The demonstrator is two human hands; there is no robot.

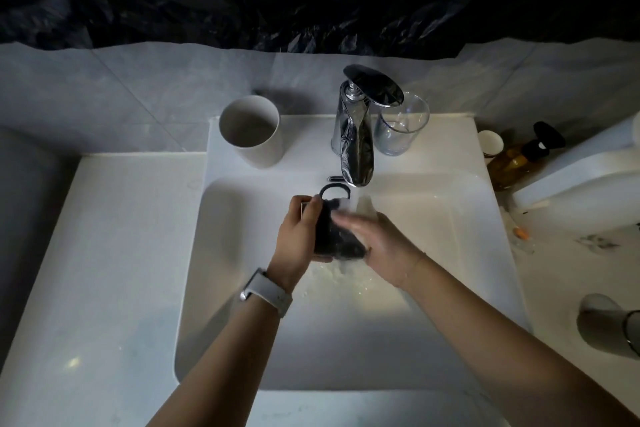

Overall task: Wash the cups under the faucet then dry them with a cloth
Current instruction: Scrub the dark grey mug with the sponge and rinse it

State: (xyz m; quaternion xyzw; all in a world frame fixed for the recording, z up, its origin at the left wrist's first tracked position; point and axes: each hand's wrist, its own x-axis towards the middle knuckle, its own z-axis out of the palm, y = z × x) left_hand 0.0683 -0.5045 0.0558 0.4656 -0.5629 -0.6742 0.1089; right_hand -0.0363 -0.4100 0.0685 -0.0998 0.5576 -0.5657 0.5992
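White sink [242, 340], one; chrome faucet [353, 135], one, water running. Cups: one black mug [334, 232] under the stream, one white cup [251, 130] left of the faucet, one clear glass [398, 126] right of it. Left hand [299, 236], watch [266, 293] on its wrist, grips the mug from the side. Right hand [377, 243] lies flat against the mug, fingers blurred.

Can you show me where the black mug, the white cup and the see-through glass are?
black mug [334, 230]: head view, on its dark side.
white cup [256, 146]: head view, on its outer wall.
see-through glass [398, 139]: head view, on its clear side.
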